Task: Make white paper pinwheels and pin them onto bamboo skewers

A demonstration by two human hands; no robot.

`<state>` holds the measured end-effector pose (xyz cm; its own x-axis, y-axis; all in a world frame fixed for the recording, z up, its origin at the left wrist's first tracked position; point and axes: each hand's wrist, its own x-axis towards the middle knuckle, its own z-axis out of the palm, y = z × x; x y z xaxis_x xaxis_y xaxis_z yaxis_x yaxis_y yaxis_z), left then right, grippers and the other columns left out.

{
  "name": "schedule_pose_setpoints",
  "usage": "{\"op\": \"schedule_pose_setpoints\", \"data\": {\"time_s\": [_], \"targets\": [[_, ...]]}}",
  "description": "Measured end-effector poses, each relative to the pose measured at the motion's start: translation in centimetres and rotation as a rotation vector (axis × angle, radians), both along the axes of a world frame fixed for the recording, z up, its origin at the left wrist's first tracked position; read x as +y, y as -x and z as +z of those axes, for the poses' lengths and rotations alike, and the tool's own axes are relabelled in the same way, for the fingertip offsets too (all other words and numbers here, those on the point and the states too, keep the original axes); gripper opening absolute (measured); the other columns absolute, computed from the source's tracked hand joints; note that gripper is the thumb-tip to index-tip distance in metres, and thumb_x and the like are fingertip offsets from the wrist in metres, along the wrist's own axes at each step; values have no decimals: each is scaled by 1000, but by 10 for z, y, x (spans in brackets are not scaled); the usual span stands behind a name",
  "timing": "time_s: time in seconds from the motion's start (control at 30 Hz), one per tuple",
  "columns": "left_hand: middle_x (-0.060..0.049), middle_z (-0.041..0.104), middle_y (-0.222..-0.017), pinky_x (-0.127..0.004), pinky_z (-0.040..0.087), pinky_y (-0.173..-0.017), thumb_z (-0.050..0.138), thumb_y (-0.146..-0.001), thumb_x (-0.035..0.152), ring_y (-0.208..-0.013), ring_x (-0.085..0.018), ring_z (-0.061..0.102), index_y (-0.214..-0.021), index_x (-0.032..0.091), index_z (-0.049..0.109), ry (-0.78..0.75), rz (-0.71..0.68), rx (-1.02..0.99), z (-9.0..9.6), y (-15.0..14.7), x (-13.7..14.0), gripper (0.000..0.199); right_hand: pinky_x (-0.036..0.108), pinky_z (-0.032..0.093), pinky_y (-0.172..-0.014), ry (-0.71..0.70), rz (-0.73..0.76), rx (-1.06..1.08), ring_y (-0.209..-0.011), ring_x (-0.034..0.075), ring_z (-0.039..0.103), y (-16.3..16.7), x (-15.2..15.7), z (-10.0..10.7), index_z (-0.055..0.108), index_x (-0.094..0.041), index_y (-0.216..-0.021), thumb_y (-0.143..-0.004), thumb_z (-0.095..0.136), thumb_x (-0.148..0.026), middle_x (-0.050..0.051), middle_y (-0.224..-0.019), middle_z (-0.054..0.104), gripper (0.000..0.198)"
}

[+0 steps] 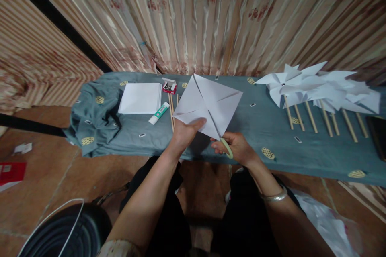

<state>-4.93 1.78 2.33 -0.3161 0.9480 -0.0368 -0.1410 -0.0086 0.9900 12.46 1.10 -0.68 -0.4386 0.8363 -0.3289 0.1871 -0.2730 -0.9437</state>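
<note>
A white square sheet of paper is held up over the bench, with slits running inward from its corners. My left hand pinches it at the lower left, thumb on top. In my right hand is a pair of scissors with pale green handles, fingers through the loops. Their blades are mostly hidden by the paper at its lower corner. Left of the paper lie a glue stick, a stack of white paper and a small red box of pins. Thin wooden sticks lie beside the glue stick.
Several white paper pinwheels on wooden sticks lie at the bench's right. Grey-green cloth covers the bench and bunches at the left end. A patterned curtain hangs behind. A dark round stool stands lower left; a plastic bag lies lower right.
</note>
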Motion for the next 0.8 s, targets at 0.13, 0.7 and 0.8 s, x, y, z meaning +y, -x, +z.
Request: {"op": "schedule_pose_setpoints", "data": {"time_s": [0.13, 0.7, 0.8], "targets": [[-8, 74, -90, -39, 54, -87, 79, -56, 25, -93, -25, 68, -96, 15, 66, 1, -17, 3, 0, 0, -1, 43, 24, 40, -50, -13, 2, 5, -53, 11, 52, 1, 0, 2, 71, -15, -70, -60, 82, -53, 1, -57, 62, 41], [-7, 74, -88, -39, 52, -90, 78, -57, 23, -93, -25, 67, -95, 14, 68, 3, -9, -9, -1, -1, 0, 40, 22, 38, -47, 16, -11, -6, -50, 10, 51, 2, 1, 4, 71, -14, -73, -57, 83, -53, 0, -53, 62, 43], [-7, 73, -85, -39, 51, -91, 78, -57, 22, -94, -24, 67, -92, 14, 68, 11, -7, -18, -2, -1, 0, 37, 22, 38, -47, 32, -26, -7, -49, 10, 51, 3, 1, 5, 71, -14, -71, -55, 84, -53, 0, -53, 62, 44]]}}
